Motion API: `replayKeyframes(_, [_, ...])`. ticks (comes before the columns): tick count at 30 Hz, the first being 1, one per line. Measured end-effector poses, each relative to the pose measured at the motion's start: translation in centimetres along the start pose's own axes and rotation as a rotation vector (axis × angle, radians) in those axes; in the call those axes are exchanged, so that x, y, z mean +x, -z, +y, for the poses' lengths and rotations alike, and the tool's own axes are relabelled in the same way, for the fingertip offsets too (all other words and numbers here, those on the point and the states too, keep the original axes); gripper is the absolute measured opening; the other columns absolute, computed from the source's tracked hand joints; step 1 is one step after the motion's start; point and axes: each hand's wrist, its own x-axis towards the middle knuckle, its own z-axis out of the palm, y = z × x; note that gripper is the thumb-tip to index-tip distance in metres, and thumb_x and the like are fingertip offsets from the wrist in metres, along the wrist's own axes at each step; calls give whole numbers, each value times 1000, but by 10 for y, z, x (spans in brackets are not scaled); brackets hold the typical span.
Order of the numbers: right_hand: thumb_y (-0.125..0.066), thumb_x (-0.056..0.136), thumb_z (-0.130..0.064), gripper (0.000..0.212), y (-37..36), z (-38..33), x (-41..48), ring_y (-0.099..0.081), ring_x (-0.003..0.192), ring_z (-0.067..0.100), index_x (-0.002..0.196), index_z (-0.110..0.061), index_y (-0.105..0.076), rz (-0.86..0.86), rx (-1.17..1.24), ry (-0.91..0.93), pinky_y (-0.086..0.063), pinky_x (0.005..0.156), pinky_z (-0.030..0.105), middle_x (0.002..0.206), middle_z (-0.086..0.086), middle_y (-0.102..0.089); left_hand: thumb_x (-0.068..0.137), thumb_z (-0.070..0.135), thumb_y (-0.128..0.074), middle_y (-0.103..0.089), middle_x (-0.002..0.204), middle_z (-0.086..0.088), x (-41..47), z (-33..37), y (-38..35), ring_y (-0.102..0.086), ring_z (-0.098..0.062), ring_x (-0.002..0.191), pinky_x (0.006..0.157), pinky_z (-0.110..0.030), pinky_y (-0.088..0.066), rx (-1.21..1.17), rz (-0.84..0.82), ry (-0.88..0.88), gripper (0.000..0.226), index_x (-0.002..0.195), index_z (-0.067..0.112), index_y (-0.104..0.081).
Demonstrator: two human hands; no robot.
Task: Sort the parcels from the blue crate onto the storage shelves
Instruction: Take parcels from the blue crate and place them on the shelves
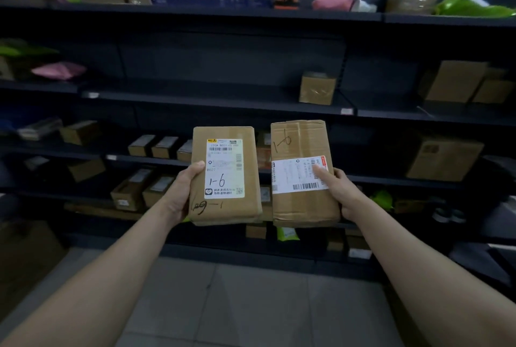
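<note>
Before the storage shelves [217,101], your left hand [183,193] grips one upright "1-6" parcel [226,176], your right hand [344,196] another [303,173], side by side.

Shelf parcels [164,147] blurred; small label print [225,168] unreadable; forearms cut off below.

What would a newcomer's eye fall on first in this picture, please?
First, the two brown parcels held up side by side at the centre: the left hand grips the left parcel, the right hand the right parcel, and both bear a handwritten "1-6". Behind them stand dark storage shelves, with a bright green bag at top right.
</note>
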Motion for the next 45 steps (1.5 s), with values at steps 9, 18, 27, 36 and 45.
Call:
replayKeyframes(9, [-69,83,-48,82,-23,-31,67,-63,92,22,147,-18,-26,-48,3,45,-52,64,34,107,6,-63,94,44,-45,-73,103,-14,54,16,6,-70,-24,78,66,-33,-56,9,72,-51,39,108,16,-67])
replayKeyframes(18, [-70,82,-48,76,-75,-98,160,-65,98,25,140,-21,-31,23,43,167,-57,76,42,116,8,-62,96,42,-42,-74,98,-10,172,71,33,-71,-24,82,74,-39,-56,11,15,-158,35,105,18,-67])
replayKeyframes(27, [-69,84,-45,76,-103,-154,247,-67,95,26,143,-18,-29,76,79,143,-57,76,43,109,10,-66,94,47,-43,-71,109,-13,298,125,60,-66,-33,97,88,-48,-51,68,-98,-161,41,114,18,-64])
replayKeyframes(36, [-71,81,-48,70,-110,-199,342,-71,89,24,135,-11,-45,72,26,106,-59,67,36,102,8,-72,93,48,-46,-72,105,-12,399,154,56,-68,-28,92,89,-44,-51,84,-124,-129,42,113,17,-65])
replayKeyframes(45, [-82,62,-58,78,-106,-244,429,-73,89,28,123,-16,-59,-34,-35,68,-57,84,47,101,9,-75,87,50,-56,-74,96,-11,489,178,49,-68,-27,80,81,-40,-52,71,-28,-43,43,112,16,-64])
